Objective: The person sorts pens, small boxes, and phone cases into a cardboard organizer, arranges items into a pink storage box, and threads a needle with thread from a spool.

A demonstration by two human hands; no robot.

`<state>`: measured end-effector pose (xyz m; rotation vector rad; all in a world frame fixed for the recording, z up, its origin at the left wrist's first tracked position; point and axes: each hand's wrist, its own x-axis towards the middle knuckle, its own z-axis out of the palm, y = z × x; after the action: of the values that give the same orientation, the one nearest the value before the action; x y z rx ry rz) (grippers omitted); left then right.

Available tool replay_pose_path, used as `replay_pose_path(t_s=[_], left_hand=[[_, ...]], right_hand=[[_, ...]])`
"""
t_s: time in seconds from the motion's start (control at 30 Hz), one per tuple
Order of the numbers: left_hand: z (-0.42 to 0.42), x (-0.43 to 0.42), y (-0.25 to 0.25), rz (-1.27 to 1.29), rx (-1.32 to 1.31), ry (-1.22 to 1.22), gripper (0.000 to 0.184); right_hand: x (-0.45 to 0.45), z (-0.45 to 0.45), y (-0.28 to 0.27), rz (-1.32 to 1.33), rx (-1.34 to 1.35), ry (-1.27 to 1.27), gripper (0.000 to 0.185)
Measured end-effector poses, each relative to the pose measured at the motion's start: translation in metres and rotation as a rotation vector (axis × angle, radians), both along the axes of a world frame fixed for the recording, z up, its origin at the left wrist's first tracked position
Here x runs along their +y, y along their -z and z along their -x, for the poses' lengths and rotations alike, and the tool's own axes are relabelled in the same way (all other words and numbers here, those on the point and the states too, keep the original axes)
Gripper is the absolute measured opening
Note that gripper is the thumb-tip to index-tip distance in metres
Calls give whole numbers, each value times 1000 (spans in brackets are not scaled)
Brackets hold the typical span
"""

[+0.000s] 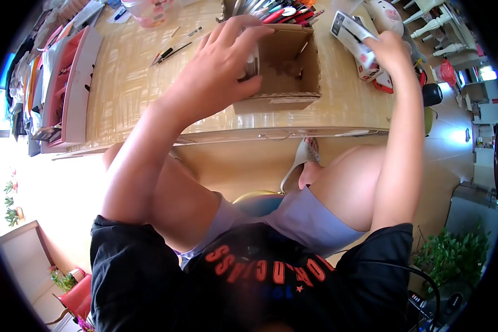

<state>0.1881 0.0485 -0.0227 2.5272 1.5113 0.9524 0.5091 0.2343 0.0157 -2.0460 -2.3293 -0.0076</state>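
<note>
A cardboard box (285,102) stands near the table's front edge, its top uncovered. My left hand (224,63) reaches over the box's left side, thumb and fingers curved around a clear, greyish thing (253,62). That thing is mostly hidden behind the hand, so its kind does not show. Over to the right, my right hand (394,52) grips a white packet (353,37) with a dark, narrow shape on it. The packet is tilted above the table, near other things at the right edge.
Many pens and markers (279,12) are bunched behind the box. Some pens (171,52) lie on the table (127,83) at left. A pink-and-white drawer unit (74,83) stands at far left, a pink-tinted tub (146,12) at the back. A pig-faced item (386,16) sits at right.
</note>
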Motion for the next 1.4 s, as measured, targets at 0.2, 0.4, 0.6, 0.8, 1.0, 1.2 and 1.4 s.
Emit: replay_pose_path(t_s=[0.2, 0.4, 0.6, 0.8, 1.0, 1.2, 1.4], left_hand=[[1, -1, -1, -10, 11, -10, 76], [-1, 2, 7, -131, -31, -27, 89], [0, 6, 2, -12, -44, -6, 108], [3, 9, 6, -19, 26, -14, 109], [6, 12, -1, 6, -20, 45, 114], [5, -1, -10, 158, -110, -25, 103], [5, 0, 5, 67, -153, -21, 106]], right_hand=[[-20, -22, -31, -677, 749, -223, 52], [-67, 23, -69, -677, 1084, -678, 49], [-104, 55, -83, -404, 987, -755, 51], [-119, 93, -67, -75, 780, -807, 50], [-112, 111, -47, -117, 644, -877, 45], [-82, 124, -19, -41, 524, -969, 41], [-95, 124, -38, 132, 685, -893, 50]])
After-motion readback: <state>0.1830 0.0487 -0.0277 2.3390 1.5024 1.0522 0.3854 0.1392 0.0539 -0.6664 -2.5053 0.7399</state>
